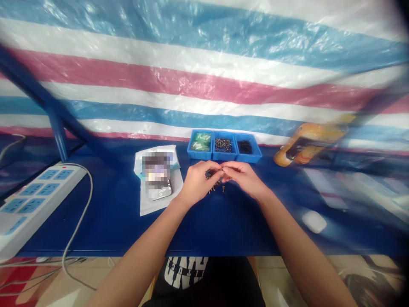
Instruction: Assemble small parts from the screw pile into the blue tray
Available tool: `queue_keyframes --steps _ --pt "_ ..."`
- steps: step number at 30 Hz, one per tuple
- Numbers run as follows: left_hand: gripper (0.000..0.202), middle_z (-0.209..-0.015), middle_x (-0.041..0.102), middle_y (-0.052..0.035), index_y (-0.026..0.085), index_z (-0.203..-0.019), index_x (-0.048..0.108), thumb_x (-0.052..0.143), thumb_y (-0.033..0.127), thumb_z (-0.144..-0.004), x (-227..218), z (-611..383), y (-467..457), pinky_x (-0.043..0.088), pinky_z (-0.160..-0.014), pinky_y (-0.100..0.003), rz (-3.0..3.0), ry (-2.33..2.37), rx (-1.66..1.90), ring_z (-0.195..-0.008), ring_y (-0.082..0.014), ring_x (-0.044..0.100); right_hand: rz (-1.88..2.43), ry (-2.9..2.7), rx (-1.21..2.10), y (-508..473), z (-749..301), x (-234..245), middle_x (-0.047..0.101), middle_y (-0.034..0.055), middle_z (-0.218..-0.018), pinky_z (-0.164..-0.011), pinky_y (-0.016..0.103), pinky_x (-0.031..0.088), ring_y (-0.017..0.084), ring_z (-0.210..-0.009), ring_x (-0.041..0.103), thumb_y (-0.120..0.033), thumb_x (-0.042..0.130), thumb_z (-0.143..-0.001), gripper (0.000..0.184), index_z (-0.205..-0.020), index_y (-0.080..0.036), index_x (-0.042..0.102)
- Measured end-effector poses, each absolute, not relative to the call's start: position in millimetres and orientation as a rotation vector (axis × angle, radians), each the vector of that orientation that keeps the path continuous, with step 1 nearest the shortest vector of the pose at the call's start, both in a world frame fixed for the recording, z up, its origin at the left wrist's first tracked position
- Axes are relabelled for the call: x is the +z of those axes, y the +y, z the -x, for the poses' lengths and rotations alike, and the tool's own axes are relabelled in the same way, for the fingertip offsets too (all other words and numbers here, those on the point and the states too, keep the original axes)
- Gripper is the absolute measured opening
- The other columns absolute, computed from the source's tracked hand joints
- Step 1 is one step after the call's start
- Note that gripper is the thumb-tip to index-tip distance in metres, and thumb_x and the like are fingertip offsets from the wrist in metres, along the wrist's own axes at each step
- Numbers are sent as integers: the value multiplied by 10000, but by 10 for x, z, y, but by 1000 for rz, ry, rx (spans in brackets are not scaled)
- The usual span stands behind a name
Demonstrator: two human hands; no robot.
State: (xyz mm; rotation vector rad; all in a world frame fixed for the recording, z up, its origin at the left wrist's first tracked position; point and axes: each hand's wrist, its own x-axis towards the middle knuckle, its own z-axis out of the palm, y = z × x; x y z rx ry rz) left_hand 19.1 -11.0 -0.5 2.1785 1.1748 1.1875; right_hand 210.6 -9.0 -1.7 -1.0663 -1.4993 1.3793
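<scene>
My left hand (200, 183) and my right hand (241, 179) meet at the fingertips above the blue tabletop (223, 226). The left fingers pinch a small dark part (210, 173). The right fingertips pinch a tiny metal screw (221, 169) against it, though the fine detail is too small to make out. Several loose brass-coloured screws (215, 186) lie on the table just under my hands. A blue three-compartment tray (223, 147) stands just beyond my fingers, holding green packets, mixed small screws and black small parts.
On the left lie a white paper sheet (161, 200) with a pixelated packet and a white power strip (41, 200) with its cable. An orange object (308, 143) and a white oval object (315, 221) are at right. A striped plastic sheet hangs behind.
</scene>
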Motion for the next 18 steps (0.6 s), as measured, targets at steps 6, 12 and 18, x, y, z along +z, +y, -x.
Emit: queue_keyframes --steps 6,12,18 --pt "79 -903 759 13 243 -905 707 639 233 -868 -15 -211 -103 540 -801 -285 -2202 1239 1218 -840 -161 685 1134 -1367 1313 -59 -2101 -72 737 55 -950 -763 334 547 142 -729 643 -439 763 -779 417 -1110 -187 735" --pt "86 -890 758 26 242 -910 705 635 218 -867 -21 -208 -95 535 -792 -270 -2212 1279 1222 -838 -151 683 1166 -1277 1269 -35 -2102 -65 738 42 -971 -739 338 541 120 -668 625 -392 781 -751 491 -1203 -219 698" --pt "96 -903 757 7 242 -928 716 638 244 -872 -24 -195 -91 544 -831 -294 -2208 1295 1234 -843 -166 696 1175 -1145 1192 0 -2116 -86 746 84 -952 -805 357 537 184 -804 695 -413 807 -710 400 -1018 -173 723"
